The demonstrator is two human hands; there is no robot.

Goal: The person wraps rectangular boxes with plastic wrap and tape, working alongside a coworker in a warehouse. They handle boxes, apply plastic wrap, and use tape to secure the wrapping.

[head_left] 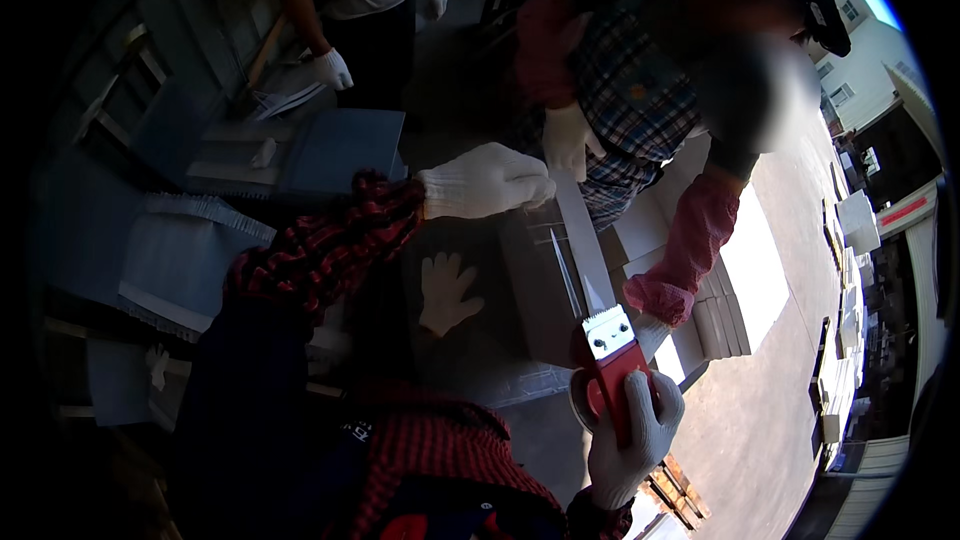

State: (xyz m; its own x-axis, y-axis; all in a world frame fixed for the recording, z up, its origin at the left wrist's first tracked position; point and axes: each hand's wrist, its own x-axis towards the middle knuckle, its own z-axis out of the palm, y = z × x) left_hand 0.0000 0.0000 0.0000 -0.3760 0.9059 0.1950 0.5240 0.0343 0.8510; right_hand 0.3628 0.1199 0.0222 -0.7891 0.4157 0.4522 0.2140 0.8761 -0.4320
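In my gloved right hand (637,432) is a red tape dispenser (617,385) with a toothed metal blade at its top. From the blade, a thin shiny strip (565,275), seemingly clear tape, runs up toward my left hand. My left hand (485,181), also gloved, is closed with its fingertips pressed together above the far end of a long box (535,285). What those fingertips hold is too small to tell. A co-worker's gloved hand (573,142) hangs near the box's far end. Their other hand (654,333) is partly hidden behind the dispenser.
The co-worker in a plaid apron (625,90) stands across the box. A stack of white panels (725,310) lies right of them. One loose white glove (447,292) rests on a dark surface below my left hand. Grey sheets (185,255) are at left; another person (360,0) stands behind.
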